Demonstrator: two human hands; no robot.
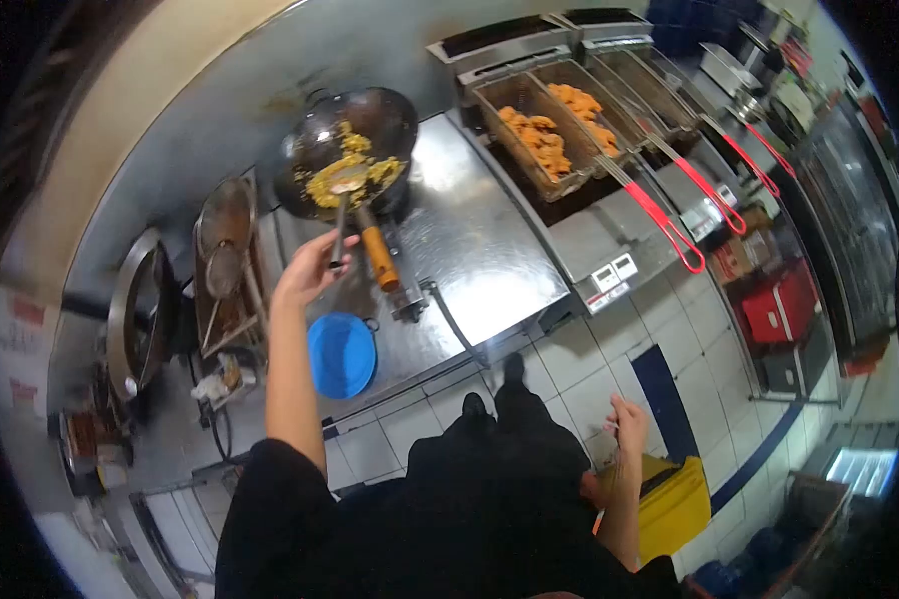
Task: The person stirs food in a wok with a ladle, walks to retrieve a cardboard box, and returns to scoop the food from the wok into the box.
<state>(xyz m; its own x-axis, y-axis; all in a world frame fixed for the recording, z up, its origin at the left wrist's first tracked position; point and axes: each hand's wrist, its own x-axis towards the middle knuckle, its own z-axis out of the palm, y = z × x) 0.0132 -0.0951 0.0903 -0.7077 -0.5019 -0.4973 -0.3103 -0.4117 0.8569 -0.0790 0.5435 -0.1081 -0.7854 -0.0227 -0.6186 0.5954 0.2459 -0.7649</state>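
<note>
My left hand [315, 268] is closed around the handle of a metal ladle [342, 215]. The ladle's head rests among yellow, crumbly food [370, 172], which looks like scrambled egg, inside a dark wok [310, 145]. The wok's wooden handle [378, 250] points back toward me, just right of my left hand and apart from it. A blue round plate or lid [342, 355] lies on the counter below that hand. My right hand [627, 424] hangs out over the floor at my right, fingers curled in; whatever they may hold is too small to make out.
Fryer baskets with red handles [659, 215] hold fried orange pieces [539, 140] at the upper right. A steel counter [469, 230] lies between wok and fryer. Strainers [225, 230] and another wok [135, 314] are on the left. A yellow bin [674, 509] stands by my right arm.
</note>
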